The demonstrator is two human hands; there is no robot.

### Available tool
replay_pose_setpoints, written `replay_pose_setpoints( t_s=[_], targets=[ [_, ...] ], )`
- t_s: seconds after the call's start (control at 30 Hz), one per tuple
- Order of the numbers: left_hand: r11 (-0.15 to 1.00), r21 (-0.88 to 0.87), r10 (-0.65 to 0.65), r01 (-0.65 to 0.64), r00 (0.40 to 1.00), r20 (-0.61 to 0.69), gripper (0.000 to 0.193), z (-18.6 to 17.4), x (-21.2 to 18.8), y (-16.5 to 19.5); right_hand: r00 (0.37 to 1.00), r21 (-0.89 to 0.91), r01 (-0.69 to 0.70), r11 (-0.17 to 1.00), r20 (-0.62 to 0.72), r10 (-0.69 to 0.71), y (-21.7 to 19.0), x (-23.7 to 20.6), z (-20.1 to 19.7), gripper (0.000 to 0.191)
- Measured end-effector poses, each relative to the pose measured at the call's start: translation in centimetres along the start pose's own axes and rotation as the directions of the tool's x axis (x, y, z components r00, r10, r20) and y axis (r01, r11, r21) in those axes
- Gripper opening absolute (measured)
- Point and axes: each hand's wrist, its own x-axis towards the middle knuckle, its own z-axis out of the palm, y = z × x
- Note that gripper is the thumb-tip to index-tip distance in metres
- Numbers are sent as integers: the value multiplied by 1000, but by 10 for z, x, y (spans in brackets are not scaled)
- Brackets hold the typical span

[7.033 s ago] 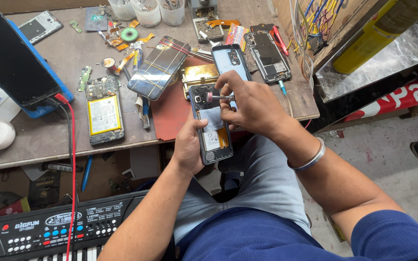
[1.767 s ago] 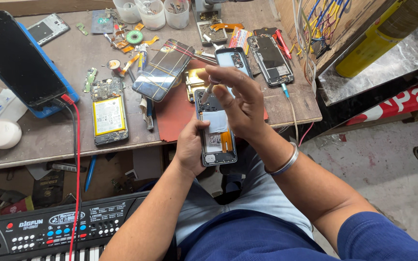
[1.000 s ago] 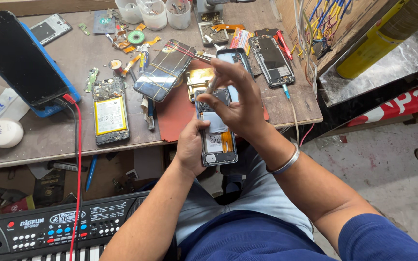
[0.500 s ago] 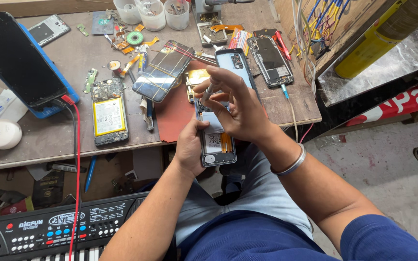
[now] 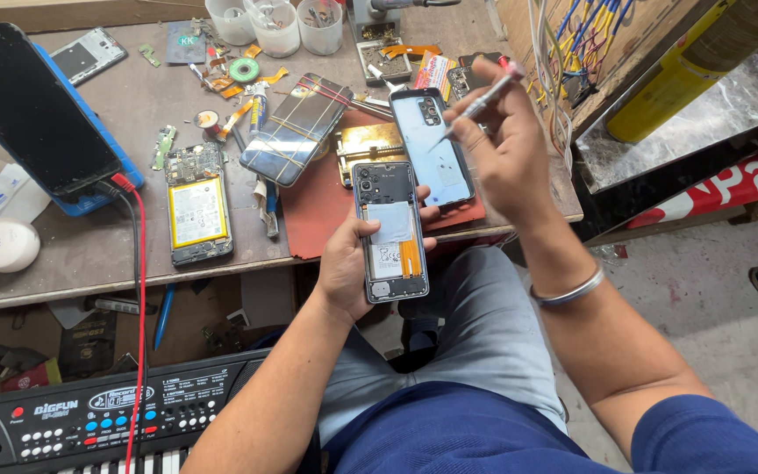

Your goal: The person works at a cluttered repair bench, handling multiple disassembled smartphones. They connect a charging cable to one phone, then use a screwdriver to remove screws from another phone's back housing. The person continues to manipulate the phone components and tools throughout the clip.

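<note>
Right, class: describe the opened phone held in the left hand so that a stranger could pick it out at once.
Start at the brown workbench and come to its near edge, above the person's lap. There the left hand holds an opened phone upright, clear of the bench. Unlike the opened phone with a yellow battery lying flat on the bench, its inside shows a pale blue panel and an orange strip.

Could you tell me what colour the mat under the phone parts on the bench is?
The mat is reddish-brown, clearest in the head view.

Bright, even daylight; sharp focus
</note>
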Motion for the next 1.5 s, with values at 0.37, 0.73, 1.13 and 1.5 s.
replay_pose_setpoints(
  t_s=[0.37, 0.73, 1.13, 1.5],
  targets=[
    [1000, 29, 1, 0, 1000, -21, 67, 4, 0, 0, 960, 21, -276, 961, 45, 275, 18, 0, -12, 14],
    [1000, 13, -6, 6, 1000, -3, 67, 3, -1, 3, 991, 200, -114, 973, -45, 126, 2, 1, 6, 33],
    [999, -34, -24, 24, 1000, -11, 58, -3, -1, -1, 993, 240, -14, 971, 118, -15, -22, -2, 55, 92],
    [999, -15, -36, 34, 996, -79, 59, -5, -2, 1, 982, 200, 14, 980, 182, -51, -14, -5, 60, 79]
  ],
)
